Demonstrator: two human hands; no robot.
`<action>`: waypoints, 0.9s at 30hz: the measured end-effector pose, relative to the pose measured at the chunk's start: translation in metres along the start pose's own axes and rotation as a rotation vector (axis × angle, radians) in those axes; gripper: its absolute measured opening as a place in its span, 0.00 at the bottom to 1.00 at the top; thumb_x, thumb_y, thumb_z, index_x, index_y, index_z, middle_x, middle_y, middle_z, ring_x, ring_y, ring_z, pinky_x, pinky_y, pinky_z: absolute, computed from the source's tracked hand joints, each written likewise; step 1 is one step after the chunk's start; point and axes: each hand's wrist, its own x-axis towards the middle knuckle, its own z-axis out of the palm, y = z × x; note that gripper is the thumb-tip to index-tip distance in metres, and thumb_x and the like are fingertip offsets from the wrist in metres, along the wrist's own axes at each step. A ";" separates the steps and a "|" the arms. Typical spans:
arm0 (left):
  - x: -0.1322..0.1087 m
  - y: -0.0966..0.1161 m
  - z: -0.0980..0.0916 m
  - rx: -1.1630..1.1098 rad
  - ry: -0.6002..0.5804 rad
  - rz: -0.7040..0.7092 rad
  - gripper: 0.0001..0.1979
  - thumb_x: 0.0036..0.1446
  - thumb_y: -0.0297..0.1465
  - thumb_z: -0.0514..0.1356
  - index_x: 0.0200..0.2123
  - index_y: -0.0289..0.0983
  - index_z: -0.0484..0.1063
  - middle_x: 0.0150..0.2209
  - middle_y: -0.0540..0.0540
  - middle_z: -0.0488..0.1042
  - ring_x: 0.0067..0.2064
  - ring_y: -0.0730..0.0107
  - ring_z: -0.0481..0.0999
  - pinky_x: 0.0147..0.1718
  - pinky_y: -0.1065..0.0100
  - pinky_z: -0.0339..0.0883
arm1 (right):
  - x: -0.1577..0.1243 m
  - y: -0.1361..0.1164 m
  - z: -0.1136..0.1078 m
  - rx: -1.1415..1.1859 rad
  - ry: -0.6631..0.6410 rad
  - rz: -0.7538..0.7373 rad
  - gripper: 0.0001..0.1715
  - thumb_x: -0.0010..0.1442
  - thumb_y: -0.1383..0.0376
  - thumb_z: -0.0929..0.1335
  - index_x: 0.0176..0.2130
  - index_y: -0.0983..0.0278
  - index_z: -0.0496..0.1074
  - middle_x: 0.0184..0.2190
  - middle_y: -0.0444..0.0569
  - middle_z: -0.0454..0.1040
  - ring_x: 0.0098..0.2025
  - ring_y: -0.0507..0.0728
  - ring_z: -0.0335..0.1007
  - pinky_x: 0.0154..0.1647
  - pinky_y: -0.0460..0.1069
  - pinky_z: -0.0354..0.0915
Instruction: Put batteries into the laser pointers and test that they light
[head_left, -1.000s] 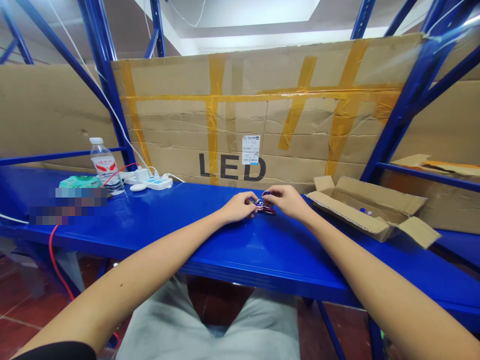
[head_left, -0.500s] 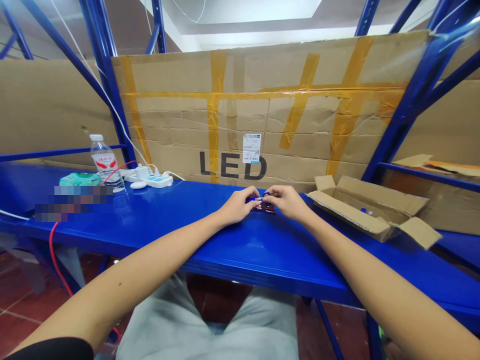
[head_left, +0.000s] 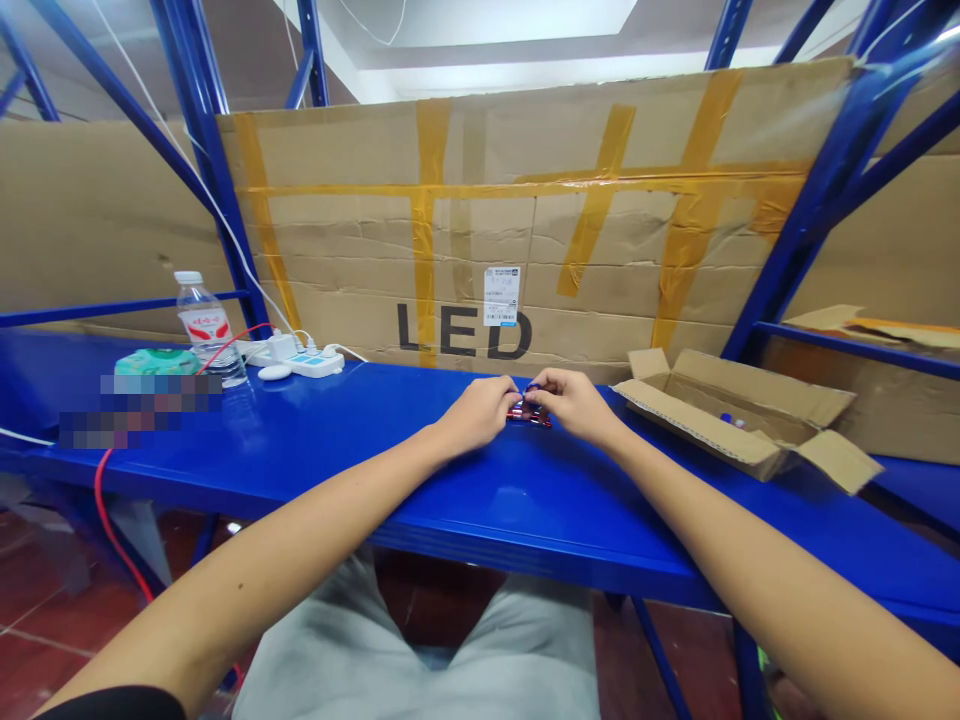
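Observation:
Close together over the blue tabletop, my two hands are both closed. My left hand has thumb and fingertips pinched, and what lies in them is mostly hidden. The fingers of my right hand are bent around a small dark blue piece, too small to identify. Just below the fingertips, a small shiny red object with bright glints rests on the table; its kind is unclear. The fingers partly cover it.
To the right stands an open cardboard box with a small blue-and-white item inside. A water bottle, a teal packet and a white power strip are at the left. Behind is a big carton marked LED.
My left fingers have closed in further, and the blue and silver piece that showed at their tips is now mostly hidden. My right hand has barely moved.

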 end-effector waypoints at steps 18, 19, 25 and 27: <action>-0.004 0.005 -0.002 0.092 0.101 0.119 0.05 0.62 0.27 0.53 0.35 0.37 0.67 0.35 0.43 0.75 0.37 0.65 0.73 0.37 0.66 0.63 | -0.002 -0.004 0.001 0.156 -0.040 0.042 0.22 0.47 0.52 0.75 0.29 0.63 0.65 0.21 0.46 0.75 0.20 0.53 0.70 0.21 0.48 0.66; -0.005 0.005 -0.002 0.140 0.106 0.130 0.05 0.62 0.27 0.52 0.35 0.37 0.67 0.35 0.43 0.74 0.37 0.65 0.73 0.37 0.66 0.63 | -0.002 -0.004 0.002 0.183 -0.042 0.061 0.23 0.47 0.51 0.75 0.29 0.63 0.65 0.21 0.47 0.75 0.19 0.53 0.70 0.21 0.48 0.65; -0.004 0.005 -0.005 0.380 0.094 0.281 0.09 0.64 0.26 0.48 0.36 0.36 0.67 0.36 0.41 0.71 0.41 0.60 0.71 0.39 0.63 0.63 | -0.003 -0.003 0.004 0.370 -0.147 0.212 0.24 0.48 0.50 0.75 0.25 0.66 0.66 0.19 0.46 0.72 0.16 0.48 0.63 0.17 0.45 0.60; -0.003 0.005 -0.005 0.362 0.095 0.300 0.08 0.63 0.25 0.48 0.36 0.36 0.67 0.36 0.40 0.71 0.43 0.59 0.70 0.41 0.63 0.64 | -0.003 -0.003 0.004 0.394 -0.139 0.213 0.24 0.47 0.51 0.75 0.24 0.66 0.66 0.19 0.46 0.71 0.16 0.48 0.62 0.16 0.45 0.60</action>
